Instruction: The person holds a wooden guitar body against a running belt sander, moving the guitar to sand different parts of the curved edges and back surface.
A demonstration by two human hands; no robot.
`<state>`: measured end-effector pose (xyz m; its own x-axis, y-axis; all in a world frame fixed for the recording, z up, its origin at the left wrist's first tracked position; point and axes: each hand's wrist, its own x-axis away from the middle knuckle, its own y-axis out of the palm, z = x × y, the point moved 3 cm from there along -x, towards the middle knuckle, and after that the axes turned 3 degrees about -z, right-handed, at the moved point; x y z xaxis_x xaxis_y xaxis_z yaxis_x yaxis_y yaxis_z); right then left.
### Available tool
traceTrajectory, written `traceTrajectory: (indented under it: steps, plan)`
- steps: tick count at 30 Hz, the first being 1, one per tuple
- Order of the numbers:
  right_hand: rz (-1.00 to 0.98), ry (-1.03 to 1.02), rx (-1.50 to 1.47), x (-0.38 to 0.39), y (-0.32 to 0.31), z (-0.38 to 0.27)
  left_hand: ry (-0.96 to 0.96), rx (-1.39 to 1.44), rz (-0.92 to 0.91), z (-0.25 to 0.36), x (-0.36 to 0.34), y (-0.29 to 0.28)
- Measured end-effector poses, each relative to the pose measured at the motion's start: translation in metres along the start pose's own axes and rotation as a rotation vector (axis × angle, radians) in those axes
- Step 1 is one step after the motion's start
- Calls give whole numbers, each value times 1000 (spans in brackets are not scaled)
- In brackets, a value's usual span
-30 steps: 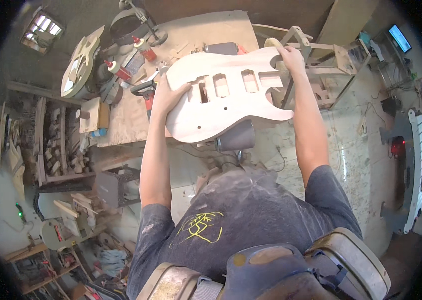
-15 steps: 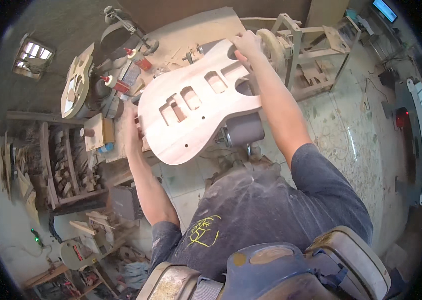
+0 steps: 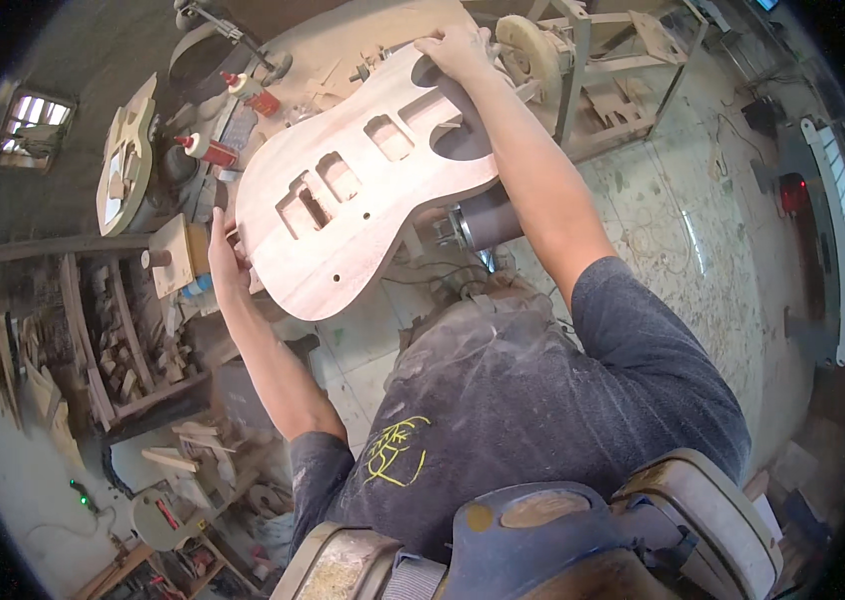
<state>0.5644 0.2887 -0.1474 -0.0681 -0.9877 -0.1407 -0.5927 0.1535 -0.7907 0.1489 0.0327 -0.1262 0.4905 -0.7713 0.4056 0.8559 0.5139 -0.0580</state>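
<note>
Pale bare wood makes up an electric guitar body (image 3: 288,272), with several routed cavities and two small dark holes in its upward face. It is held tilted between my two hands. My left hand (image 3: 229,262) grips its rounded lower end, the fingers partly hidden beneath the edge. At the far end, my right hand (image 3: 458,55) is closed around the horn beside the neck cutout. Below the body's near edge, a dark sanding drum (image 3: 493,222) shows partly; whether the wood touches it I cannot tell.
On the dusty bench left are two red-and-white glue bottles (image 3: 255,95), a lamp (image 3: 205,50) and another guitar body (image 3: 131,150). A pale wheel (image 3: 528,55) and wooden frame (image 3: 571,80) stand far right. A scrap-wood rack (image 3: 133,345) stands left.
The whole view has shifted, so the bench and its things appear farther left and higher. The guitar body has also shifted left in the picture, with both hands keeping their grip.
</note>
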Motion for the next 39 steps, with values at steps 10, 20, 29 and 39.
traceTrajectory:
  steps: [10,20,29,39]
  plan:
    - [16,4,88,-10,8,4,9,-22,-186,-2,-4,2]
    - [73,-167,40,-16,23,13,5,-133,-168,-2,-12,-1]
    - [116,-52,63,-4,9,16,51,-238,-116,3,-12,7]
    - [-78,58,-27,-10,0,27,32,-380,-89,3,-15,24]
